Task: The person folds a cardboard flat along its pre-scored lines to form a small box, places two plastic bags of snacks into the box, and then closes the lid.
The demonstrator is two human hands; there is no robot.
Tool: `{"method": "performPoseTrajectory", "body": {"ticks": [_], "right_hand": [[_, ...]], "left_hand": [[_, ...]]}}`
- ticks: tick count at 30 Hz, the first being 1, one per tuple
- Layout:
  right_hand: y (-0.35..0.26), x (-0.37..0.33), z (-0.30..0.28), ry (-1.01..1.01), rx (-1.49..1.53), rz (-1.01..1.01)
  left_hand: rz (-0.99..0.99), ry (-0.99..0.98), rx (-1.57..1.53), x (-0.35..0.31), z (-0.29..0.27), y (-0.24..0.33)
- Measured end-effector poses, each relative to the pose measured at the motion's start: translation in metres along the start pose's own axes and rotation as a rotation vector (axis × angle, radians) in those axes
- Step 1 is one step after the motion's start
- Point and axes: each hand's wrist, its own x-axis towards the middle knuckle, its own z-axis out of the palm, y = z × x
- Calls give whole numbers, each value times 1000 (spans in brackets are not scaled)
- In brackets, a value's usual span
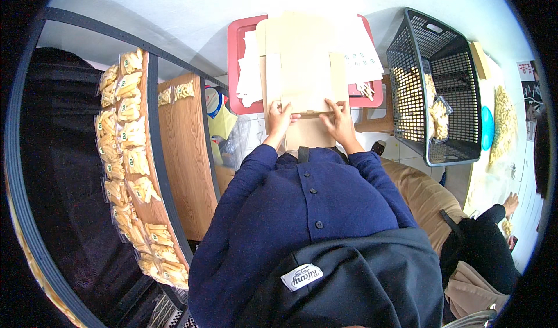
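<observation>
A light brown cardboard box [305, 84] with folded flaps lies in front of me, its far part washed out by glare. My left hand [281, 122] grips the left part of its near edge with curled fingers. At the right part of that edge, my right hand [341, 124] holds on with fingers and thumb bent. Beneath the cardboard is a red tray [235, 75]. White papers [250, 69] lie on the tray's left side, and a white sheet with small green prints [365, 61] sits on the right. A few pale sticks [365, 90] rest near that sheet.
A black plastic crate [427, 153] holding a few snack packets [440, 119] stands at right. Wooden shelves [177, 119] with black metal frames and many snack packets [131, 133] are at left. Far right, another person's hand [511, 203] is beside a table with loose yellow snacks [501, 119].
</observation>
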Motion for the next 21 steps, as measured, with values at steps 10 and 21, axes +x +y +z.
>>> {"method": "performPoseTrajectory", "body": {"ticks": [10,21], "right_hand": [[8,10,12,-66,-290,-353],[11,15,10,-155,-303,-374]], "left_hand": [[-3,42,270,0,1,2],[882,-294,1188,-12,-13,23]]}}
